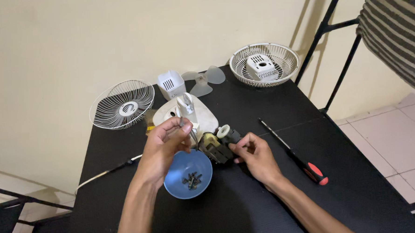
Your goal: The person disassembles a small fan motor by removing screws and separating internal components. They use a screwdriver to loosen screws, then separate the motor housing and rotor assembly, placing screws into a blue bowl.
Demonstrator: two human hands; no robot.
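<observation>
Fingers of the left hand (164,144) are pinched shut on a small screw (181,122), held just above the blue bowl (187,174). More dark screws (192,180) lie in the bottom of that bowl, which sits near the middle of the black desk (249,217). Right of the bowl, the right hand (256,157) grips a dark fan motor (221,147) with a white knob, resting on the desk. Just beyond the hands stands the white fan base (186,113). Farther back lie a white motor cover (171,84) and the pale fan blade (204,80). At the far left, a wire fan guard (121,105) leans at the desk edge; at the far right, a second guard (264,64) lies flat with a white housing inside. A screwdriver with a red and black handle (293,152) lies on the right side of the desk. A white cord (105,173) trails off the left edge.
</observation>
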